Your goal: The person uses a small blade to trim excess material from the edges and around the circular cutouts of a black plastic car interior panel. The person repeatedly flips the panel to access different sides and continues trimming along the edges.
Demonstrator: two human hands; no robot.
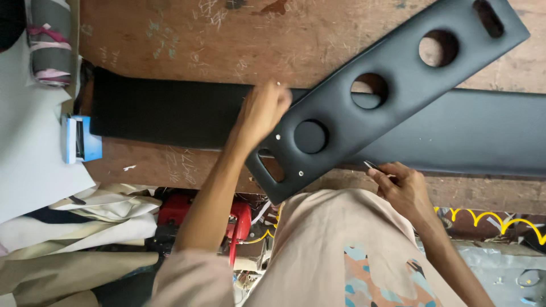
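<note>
A long black leather-covered panel (392,96) with round and slotted holes lies slanted across the wooden worktop (187,34), running from 7 o'clock up to 1 o'clock over a second long black panel (165,113). The left hand (263,112) rests fingers-down on its lower end, grasping nothing. At 4 o'clock the right hand (402,187) pinches a small thin metal tool (370,165) at the panel's edge. A blue box (81,140) sits at 9 o'clock.

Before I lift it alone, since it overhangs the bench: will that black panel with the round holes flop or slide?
The black panel probably stays stiff: its overhanging end does not sag. Its smooth covering may slip on the long black strip beneath. The left hand steadies it; the right hand holds a small tool.
</note>
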